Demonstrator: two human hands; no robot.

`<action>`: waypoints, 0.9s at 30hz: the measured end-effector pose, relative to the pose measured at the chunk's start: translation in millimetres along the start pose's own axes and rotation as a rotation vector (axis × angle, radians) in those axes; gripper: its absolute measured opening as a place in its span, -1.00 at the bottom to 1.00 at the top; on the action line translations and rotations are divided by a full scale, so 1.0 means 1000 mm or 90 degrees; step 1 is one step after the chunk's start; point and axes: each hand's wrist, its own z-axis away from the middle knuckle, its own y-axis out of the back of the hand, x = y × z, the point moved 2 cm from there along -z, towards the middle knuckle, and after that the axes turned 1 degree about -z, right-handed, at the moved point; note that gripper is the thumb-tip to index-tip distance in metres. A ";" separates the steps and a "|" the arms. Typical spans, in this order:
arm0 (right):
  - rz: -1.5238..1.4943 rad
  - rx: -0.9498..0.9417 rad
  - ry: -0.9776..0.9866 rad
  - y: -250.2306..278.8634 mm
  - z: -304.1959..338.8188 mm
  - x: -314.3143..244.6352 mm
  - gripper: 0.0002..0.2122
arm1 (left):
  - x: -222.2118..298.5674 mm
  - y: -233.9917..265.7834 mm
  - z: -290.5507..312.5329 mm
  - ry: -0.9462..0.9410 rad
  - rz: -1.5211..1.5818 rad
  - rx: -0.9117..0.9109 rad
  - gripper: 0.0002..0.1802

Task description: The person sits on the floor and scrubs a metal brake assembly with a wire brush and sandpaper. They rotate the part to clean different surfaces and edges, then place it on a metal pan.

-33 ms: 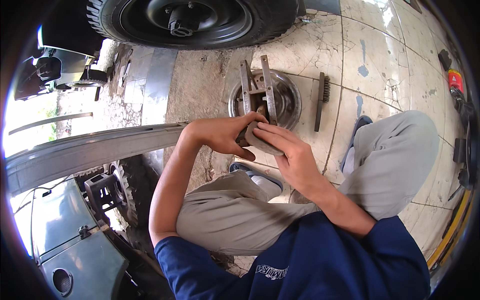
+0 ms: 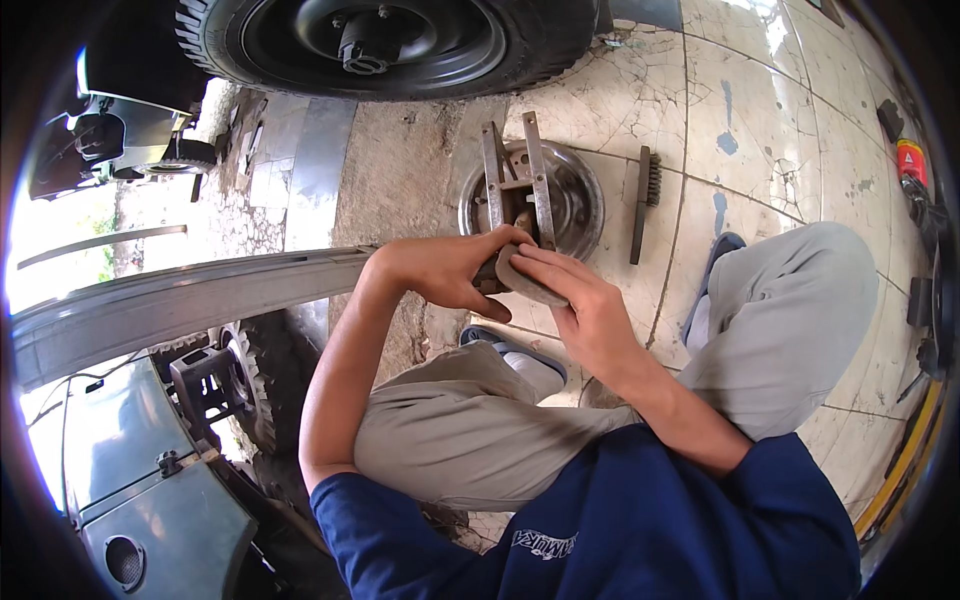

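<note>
My left hand (image 2: 440, 272) curls around the near end of a metal frame, its thumb and fingers on either side of a dark part. Two parallel, drilled arms of this metal frame (image 2: 540, 190) point away from me. In my right hand (image 2: 590, 310) is a folded, brownish-grey sheet (image 2: 532, 287) that looks like sandpaper. Its fingers press the sheet flat beside the left fingertips, at the frame's near end. Under the frame lies a round, worn steel wheel disc (image 2: 590, 205). The exact contact between sheet and metal is hidden by my fingers.
A wire brush (image 2: 640, 205) lies on the tiles right of the disc. A large tyre (image 2: 540, 60) stands beyond it. A long metal beam (image 2: 190, 308) comes in from the left, above green machinery (image 2: 150, 500). A red can (image 2: 910, 160) stands far right.
The folded sheet and right fingers have shifted very slightly, with a little tilt of the sheet. Otherwise the scene looks the same.
</note>
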 end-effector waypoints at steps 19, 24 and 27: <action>-0.016 -0.005 0.007 -0.002 -0.007 0.003 -0.51 | -0.005 0.003 0.000 -0.032 0.000 0.017 0.00; -0.012 -0.008 0.016 0.000 -0.006 0.004 -0.52 | -0.008 0.002 0.000 -0.060 0.006 0.041 0.01; -0.006 -0.016 -0.001 -0.001 -0.008 0.005 -0.52 | -0.005 0.003 -0.001 -0.056 0.008 0.035 0.01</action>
